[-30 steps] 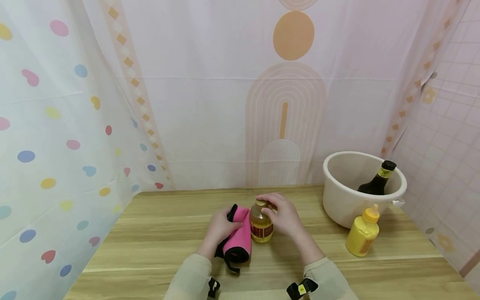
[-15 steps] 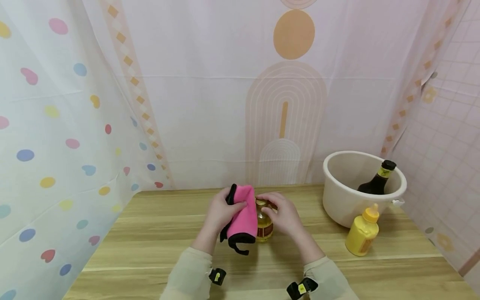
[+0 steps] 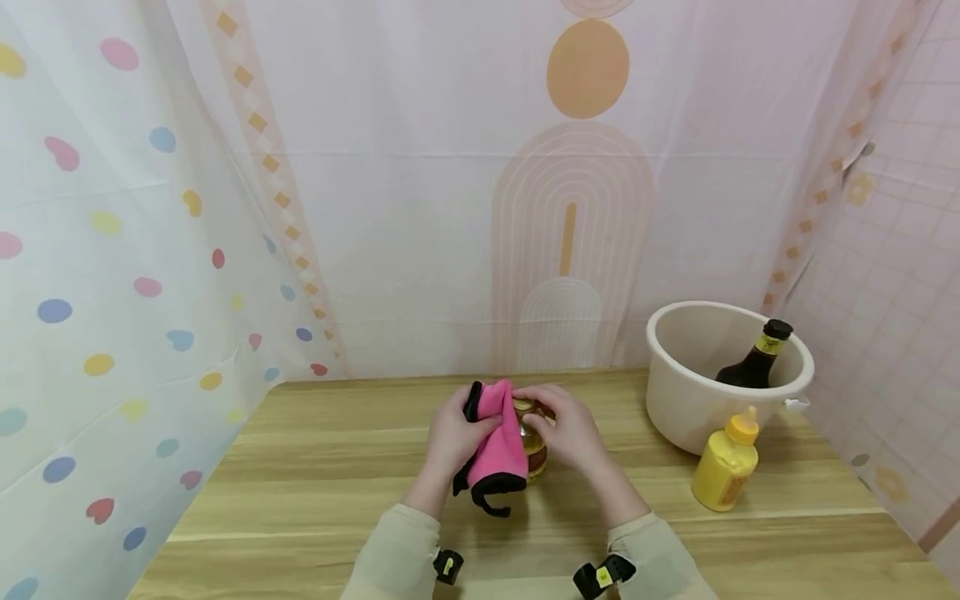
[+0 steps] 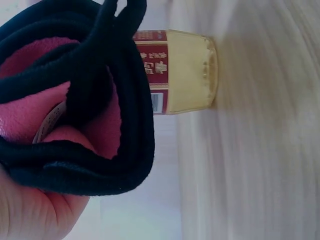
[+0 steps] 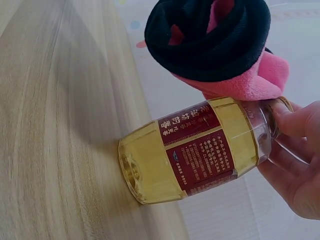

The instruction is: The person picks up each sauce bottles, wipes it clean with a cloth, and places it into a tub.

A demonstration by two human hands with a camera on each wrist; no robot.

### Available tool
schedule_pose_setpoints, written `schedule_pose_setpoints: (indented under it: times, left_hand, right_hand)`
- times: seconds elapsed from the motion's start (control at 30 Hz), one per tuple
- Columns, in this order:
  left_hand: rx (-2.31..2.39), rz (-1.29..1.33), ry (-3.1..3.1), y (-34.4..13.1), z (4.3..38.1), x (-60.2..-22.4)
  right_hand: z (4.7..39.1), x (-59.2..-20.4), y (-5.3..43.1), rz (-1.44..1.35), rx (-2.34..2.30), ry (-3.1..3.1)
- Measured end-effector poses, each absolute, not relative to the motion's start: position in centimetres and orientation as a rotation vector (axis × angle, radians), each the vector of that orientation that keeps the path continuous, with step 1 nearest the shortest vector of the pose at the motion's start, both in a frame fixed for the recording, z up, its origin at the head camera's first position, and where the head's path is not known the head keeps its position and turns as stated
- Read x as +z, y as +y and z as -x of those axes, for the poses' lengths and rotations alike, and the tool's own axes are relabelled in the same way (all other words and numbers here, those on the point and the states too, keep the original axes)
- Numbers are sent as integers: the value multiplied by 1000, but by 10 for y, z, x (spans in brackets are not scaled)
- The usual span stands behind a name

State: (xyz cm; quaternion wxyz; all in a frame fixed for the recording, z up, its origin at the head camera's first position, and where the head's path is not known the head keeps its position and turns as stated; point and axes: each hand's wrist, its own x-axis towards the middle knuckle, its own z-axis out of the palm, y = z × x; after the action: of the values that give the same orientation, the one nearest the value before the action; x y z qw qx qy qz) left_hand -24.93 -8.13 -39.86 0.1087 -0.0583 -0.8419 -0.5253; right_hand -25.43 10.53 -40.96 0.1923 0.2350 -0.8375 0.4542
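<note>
A pink cloth with black edging and a black loop is bunched in my left hand, thumb pressed over its front. The cloth lies against the near left side of a small oil bottle and partly covers it in the head view. My right hand grips this bottle around its neck and cap. Pale yellow oil and a dark red label show on the bottle in the right wrist view. It stands upright on the table. In the left wrist view, the rolled cloth hides the bottle's upper part.
To the right stands a cream bucket with a dark bottle leaning inside. A yellow squeeze bottle is in front of the bucket. The wooden table ends at a patterned curtain behind.
My left hand lifted the cloth from low beside the bottle, then brought it right and slightly down over the bottle's side. The right hand and the bottle have stayed put.
</note>
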Motion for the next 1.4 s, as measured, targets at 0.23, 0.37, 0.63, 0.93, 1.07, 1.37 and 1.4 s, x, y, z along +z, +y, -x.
schedule_pose_setpoints:
  times: [0.23,0.37,0.63,0.93,1.07,1.37,1.4]
  left_hand:
    - [-1584,142,-2472,-84,250,-405]
    - [-1628,110,-2466,-85,251,-408]
    - [-1685,91,-2451,-86,252,-414]
    - [-1673,85,-2475,-88,252,-422]
    - [-1700,72,-2478,-89,251,-425]
    - [-1720,65,-2479,-90,254,-431]
    - [-1723,65,-2482,-90,254,-433]
  right_hand:
    - [254,-410,105,-657,1277,-2355]
    - [254,-410,105,-659,1287,-2352]
    - [254,-410,104,-660,1271,-2356]
    - [254,-411,105,-677,1272,-2350]
    - [254,-411,105,-687,1284,-2345]
    - [255,-412,105,-675,1307,-2343]
    - [255,-412,105,-677,1303,-2340]
